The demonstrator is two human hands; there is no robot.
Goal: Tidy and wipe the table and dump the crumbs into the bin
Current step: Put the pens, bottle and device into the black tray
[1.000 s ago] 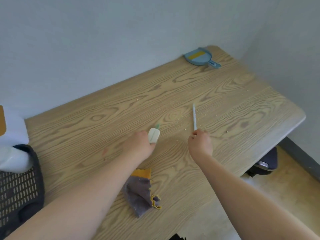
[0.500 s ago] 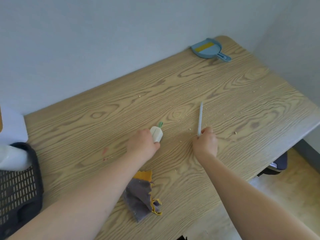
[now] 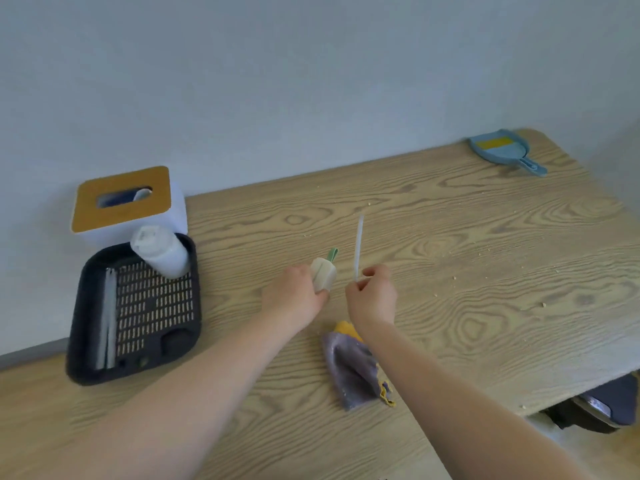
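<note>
My left hand (image 3: 294,297) grips a small cream object with a green tip (image 3: 324,273) near the middle of the wooden table (image 3: 485,306). My right hand (image 3: 372,296) pinches the lower end of a thin white straw (image 3: 357,247), which points away from me. A crumpled grey and yellow cloth (image 3: 351,368) lies on the table under my right forearm. Crumbs (image 3: 453,278) are scattered over the right half of the table. A blue dustpan (image 3: 502,150) sits at the far right corner.
A black slotted tray (image 3: 135,313) at the left holds a white bottle (image 3: 161,251) and pale sticks (image 3: 107,320). Behind it stands a white tissue box with an orange lid (image 3: 123,199). A dark object (image 3: 602,407) lies on the floor beyond the table's right edge.
The view has swung left, bringing the tray and tissue box into sight. Both hands have shifted left and come closer together, each still holding its object, the straw lifted.
</note>
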